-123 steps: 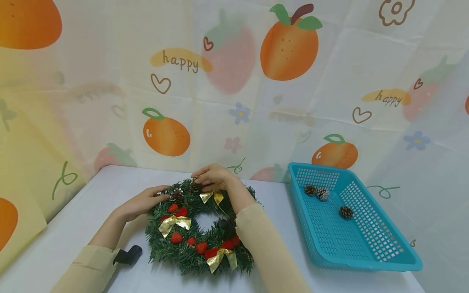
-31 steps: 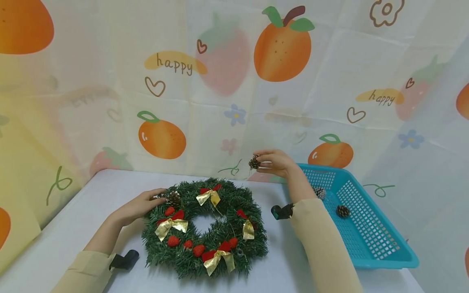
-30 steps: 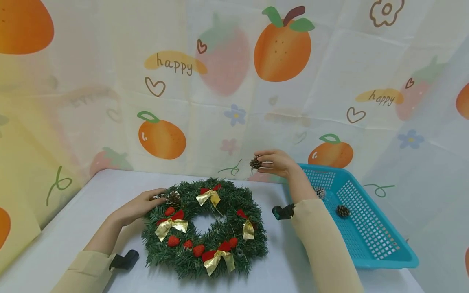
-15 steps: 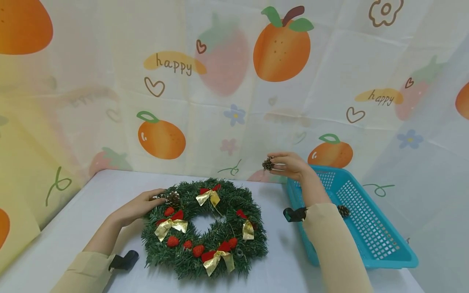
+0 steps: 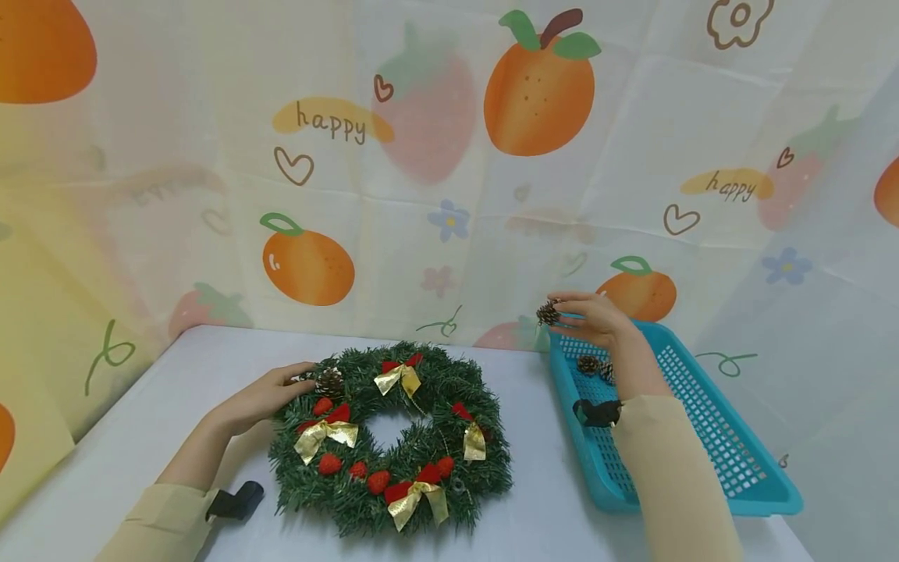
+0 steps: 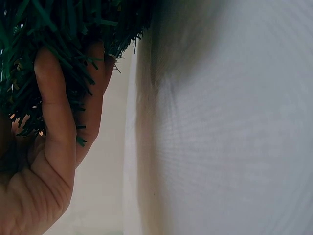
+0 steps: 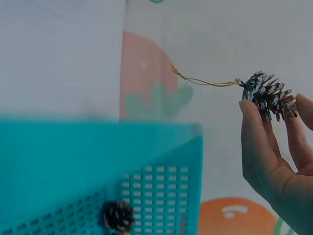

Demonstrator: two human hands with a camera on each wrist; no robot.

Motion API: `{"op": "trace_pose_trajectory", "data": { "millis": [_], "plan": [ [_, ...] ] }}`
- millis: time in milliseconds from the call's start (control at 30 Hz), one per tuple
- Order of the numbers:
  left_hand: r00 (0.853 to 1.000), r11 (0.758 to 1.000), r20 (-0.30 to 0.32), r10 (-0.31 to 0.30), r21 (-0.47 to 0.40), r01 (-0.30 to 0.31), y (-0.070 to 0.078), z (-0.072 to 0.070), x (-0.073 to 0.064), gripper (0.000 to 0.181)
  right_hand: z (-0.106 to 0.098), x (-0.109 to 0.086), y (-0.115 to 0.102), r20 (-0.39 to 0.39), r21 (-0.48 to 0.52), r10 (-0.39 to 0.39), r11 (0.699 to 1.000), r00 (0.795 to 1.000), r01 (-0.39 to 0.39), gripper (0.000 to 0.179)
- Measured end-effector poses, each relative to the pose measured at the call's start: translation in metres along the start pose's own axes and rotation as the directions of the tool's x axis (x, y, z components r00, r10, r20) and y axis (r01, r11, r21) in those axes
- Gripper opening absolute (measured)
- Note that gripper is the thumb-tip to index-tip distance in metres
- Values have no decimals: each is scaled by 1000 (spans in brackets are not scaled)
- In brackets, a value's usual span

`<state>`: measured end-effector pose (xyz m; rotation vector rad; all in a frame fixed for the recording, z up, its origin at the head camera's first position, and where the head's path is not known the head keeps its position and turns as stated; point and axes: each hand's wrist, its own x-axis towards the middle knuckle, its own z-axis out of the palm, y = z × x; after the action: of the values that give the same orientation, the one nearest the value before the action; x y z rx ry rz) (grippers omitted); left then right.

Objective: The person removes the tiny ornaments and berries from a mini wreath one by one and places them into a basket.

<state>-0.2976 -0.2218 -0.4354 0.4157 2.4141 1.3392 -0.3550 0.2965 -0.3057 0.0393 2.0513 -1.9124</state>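
Observation:
My right hand (image 5: 595, 318) pinches a frosted pinecone (image 7: 266, 94) between thumb and fingertips, above the far left corner of the turquoise basket (image 5: 587, 460). A gold string loop (image 7: 205, 83) trails from the pinecone. On the left, my left hand (image 5: 258, 400) holds the upper left rim of a green Christmas wreath (image 5: 309, 492); the left wrist view has its fingers (image 6: 58, 122) around the greenery. Beside those fingertips a pinecone (image 5: 329, 382) sits on the wreath, which also bears gold-and-red bows (image 5: 326, 437) and several red berries (image 5: 378, 481).
Inside the basket lie a brown pinecone (image 5: 588, 364) and a frosted one (image 5: 607, 372), partly behind my right arm. A white cloth (image 5: 541, 499) covers the table. Behind it hangs a fruit-printed curtain (image 5: 393, 265). A black wrist-camera mount (image 5: 239, 499) sticks out beside my left sleeve.
My right hand first worked at the wreath's top, where a second pinecone sat. It lifted that pinecone off and has carried it right to the basket. My left hand stays at the wreath.

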Motion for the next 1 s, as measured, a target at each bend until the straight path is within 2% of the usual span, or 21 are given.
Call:
{"op": "trace_pose_trajectory", "data": {
  "millis": [233,533,867,1000],
  "plan": [
    [1000,1000,-3,-5,8,5,1,1,-1,71,-19,-9,1,-32,31,7,999,999,-6,59],
    [1000,999,-21,9,40,-8,-1,-1,3,70,-43,-19,10,-59,-2,-21,1000,998,21,62],
    [1000,999,-9,-14,28,15,1,0,1,71,-61,-27,30,-119,18,29,999,992,-27,60],
    [1000,999,-11,-12,31,12,1,0,1,70,-67,-27,39,-141,-9,36,999,989,-38,61]
  ]
}}
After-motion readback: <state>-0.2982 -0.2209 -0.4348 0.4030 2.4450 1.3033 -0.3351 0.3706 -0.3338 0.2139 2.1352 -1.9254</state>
